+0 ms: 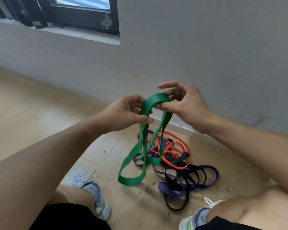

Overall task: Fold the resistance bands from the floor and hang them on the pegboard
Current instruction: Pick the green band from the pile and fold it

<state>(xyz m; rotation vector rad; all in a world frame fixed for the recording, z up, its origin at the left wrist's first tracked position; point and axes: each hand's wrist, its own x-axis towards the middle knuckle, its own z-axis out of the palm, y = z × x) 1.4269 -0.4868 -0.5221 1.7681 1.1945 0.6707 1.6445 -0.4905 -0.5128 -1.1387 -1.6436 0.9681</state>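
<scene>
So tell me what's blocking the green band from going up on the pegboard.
No pegboard is in view, so that path cannot be judged. Both the left hand and right hand hold the green band, which hangs over the floor pile.

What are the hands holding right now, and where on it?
Both hands, left and right, hold the green resistance band at its folded top; its loops hang down.

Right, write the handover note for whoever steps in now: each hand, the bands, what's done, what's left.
Left hand: grips the green band near its top.
Right hand: holds the band's top bend, doubled loops hanging down.
Orange band, purple band and black band lie tangled on the floor.
Done: green band lifted, fold under way.
Left: finish the fold, hang it, then the rest. No pegboard in view.
</scene>
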